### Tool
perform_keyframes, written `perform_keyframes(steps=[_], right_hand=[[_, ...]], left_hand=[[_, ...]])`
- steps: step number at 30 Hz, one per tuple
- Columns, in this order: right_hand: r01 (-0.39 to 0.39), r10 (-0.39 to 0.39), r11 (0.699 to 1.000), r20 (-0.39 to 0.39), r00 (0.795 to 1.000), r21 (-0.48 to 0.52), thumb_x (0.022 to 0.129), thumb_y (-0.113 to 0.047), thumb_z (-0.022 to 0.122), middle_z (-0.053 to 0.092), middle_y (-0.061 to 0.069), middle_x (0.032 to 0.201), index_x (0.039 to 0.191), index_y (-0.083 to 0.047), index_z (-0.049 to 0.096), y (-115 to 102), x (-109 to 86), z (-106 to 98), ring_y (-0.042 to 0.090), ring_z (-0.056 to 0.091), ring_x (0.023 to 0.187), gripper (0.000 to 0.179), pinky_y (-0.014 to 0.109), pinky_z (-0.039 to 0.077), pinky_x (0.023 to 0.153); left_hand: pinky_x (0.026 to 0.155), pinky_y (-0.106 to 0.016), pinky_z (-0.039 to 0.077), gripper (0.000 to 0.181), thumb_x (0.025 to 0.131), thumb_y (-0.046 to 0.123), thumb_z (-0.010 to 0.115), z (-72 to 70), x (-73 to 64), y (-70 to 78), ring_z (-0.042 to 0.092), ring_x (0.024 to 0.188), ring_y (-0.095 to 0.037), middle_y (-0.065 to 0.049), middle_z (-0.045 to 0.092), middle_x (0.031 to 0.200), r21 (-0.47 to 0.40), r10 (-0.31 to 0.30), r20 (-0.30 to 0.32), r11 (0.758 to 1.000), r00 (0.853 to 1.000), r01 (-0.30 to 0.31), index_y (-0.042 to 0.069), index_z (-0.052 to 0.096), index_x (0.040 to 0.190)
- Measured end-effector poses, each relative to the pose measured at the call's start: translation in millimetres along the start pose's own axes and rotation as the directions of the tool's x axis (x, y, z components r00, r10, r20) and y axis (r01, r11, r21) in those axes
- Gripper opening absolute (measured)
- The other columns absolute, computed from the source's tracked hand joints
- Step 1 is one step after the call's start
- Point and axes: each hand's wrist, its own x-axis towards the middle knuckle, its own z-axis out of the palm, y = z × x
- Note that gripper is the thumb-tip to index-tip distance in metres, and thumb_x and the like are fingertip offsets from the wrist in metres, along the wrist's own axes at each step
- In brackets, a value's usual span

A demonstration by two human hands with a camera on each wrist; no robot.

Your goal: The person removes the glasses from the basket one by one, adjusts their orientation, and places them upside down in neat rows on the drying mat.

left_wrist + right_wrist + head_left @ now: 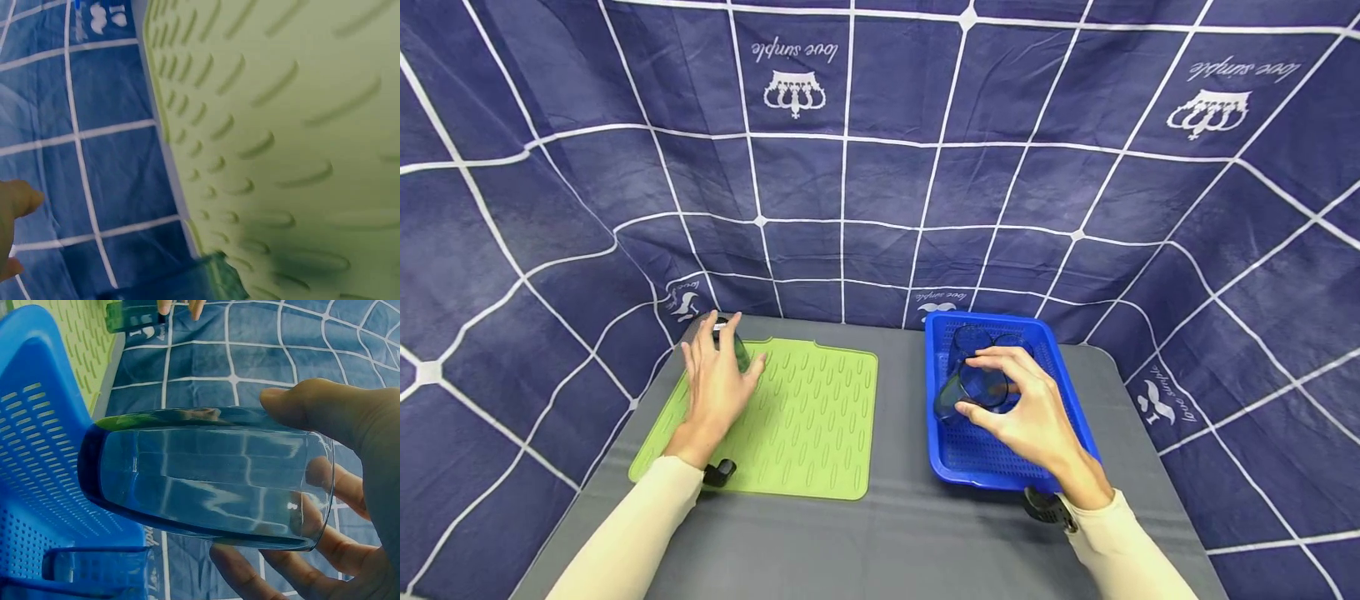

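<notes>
The right hand [1026,412] pinches one glass [206,481] near its rim over the basket [973,454], at three o'clock; other glasses [972,337] lie toward the basket's twelve. The left hand [718,379] curves about another glass [742,357] at the mat's [820,417] eleven; I cannot tell whether it grips. Much seems left.

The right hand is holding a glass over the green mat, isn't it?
Not quite. The right hand is holding a glass, but it's over the blue basket, not the green mat. The head view shows this.
</notes>
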Motion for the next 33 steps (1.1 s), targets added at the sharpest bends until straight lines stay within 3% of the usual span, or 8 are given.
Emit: perform_keyframes(steps=[6, 13, 20, 26, 33], right_hand=[[0.003, -0.004, 1.0, 0.005, 1.0, 0.022, 0.076, -0.026, 0.112, 0.079, -0.004, 0.143, 0.132, -0.029, 0.086, -2.2, 7.2, 5.5, 0.021, 0.073, 0.135, 0.061, 0.025, 0.06, 0.088], [0.038, -0.037, 0.997, -0.005, 0.999, 0.06, 0.076, -0.025, 0.111, 0.079, -0.002, 0.143, 0.131, -0.027, 0.086, -7.5, 12.4, 11.9, 0.021, 0.074, 0.133, 0.06, 0.024, 0.06, 0.088], [0.027, -0.028, 0.996, 0.007, 1.0, 0.087, 0.078, -0.026, 0.111, 0.078, -0.003, 0.144, 0.13, -0.026, 0.086, -11.9, 14.5, 15.7, 0.018, 0.074, 0.132, 0.058, 0.036, 0.066, 0.086], [0.024, -0.026, 0.994, 0.016, 1.0, 0.108, 0.079, -0.025, 0.11, 0.077, -0.005, 0.146, 0.134, -0.026, 0.085, -17.1, 14.6, 16.6, 0.019, 0.073, 0.135, 0.061, 0.036, 0.067, 0.088], [0.014, -0.017, 0.979, 0.013, 1.0, 0.205, 0.081, -0.023, 0.11, 0.077, -0.004, 0.146, 0.141, -0.023, 0.082, -24.5, 13.2, 19.7, 0.019, 0.075, 0.133, 0.066, 0.033, 0.071, 0.089]], left_hand=[[0.139, -0.082, 0.025, 0.072, 0.1, 0.022, 0.089, -1.1, -12.2, 23.0, 0.046, 0.163, -0.058, -0.029, 0.049, 0.176, -0.04, 0.096, -0.065, 0.994, 0.993, -0.099, 0.01, 0.06, 0.165], [0.121, -0.077, 0.046, 0.066, 0.099, 0.019, 0.09, 0.0, -25.2, 51.3, 0.058, 0.151, -0.057, -0.024, 0.06, 0.168, -0.125, 0.18, -0.084, 0.974, 0.98, -0.19, 0.009, 0.066, 0.159], [0.117, -0.075, 0.051, 0.064, 0.099, 0.019, 0.09, 3.9, -33.4, 81.4, 0.064, 0.148, -0.052, -0.021, 0.065, 0.164, -0.229, 0.263, -0.08, 0.934, 0.962, -0.274, 0.011, 0.069, 0.159], [0.124, -0.065, 0.053, 0.068, 0.099, 0.019, 0.09, 5.1, -42.0, 102.3, 0.065, 0.151, -0.045, -0.018, 0.065, 0.165, -0.331, 0.324, -0.065, 0.885, 0.944, -0.327, 0.011, 0.066, 0.162], [0.122, -0.066, 0.055, 0.075, 0.096, 0.024, 0.092, 9.3, -54.8, 119.7, 0.065, 0.154, -0.038, -0.012, 0.065, 0.167, -0.402, 0.367, -0.017, 0.849, 0.93, -0.343, 0.017, 0.064, 0.165]])
